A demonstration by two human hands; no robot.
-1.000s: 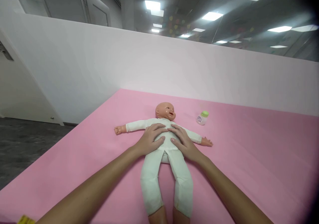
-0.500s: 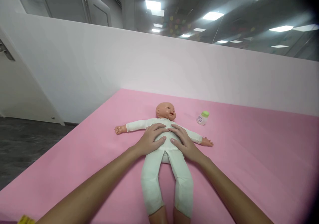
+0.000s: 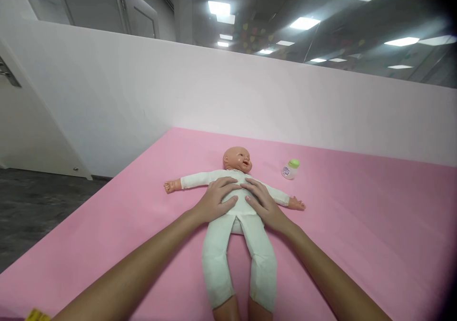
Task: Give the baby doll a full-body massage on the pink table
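Now, from the head camera, the person's left hand (image 3: 215, 199) lies flat on the torso of the baby doll (image 3: 233, 216), fingers spread and lightly curved over the chest, pressing on it rather than closed around it. The right hand (image 3: 262, 206) mirrors it on the doll's other side, fingers open and draped across the belly, and the fingertips of the two hands touch at the middle of the chest. The doll lies on its back on the pink mat (image 3: 357, 226), near the mat's middle, its bare head toward the far edge, both arms stretched out sideways, and its legs in the white suit running toward the near edge between the person's forearms. A small bottle with a green cap (image 3: 290, 169) stands on the mat just beyond the doll's outstretched arm, toward the far edge, apart from both hands. Behind the far edge rises a white partition wall (image 3: 214, 92). At the near left corner a scrap of yellow tag (image 3: 35, 315) peeks in.
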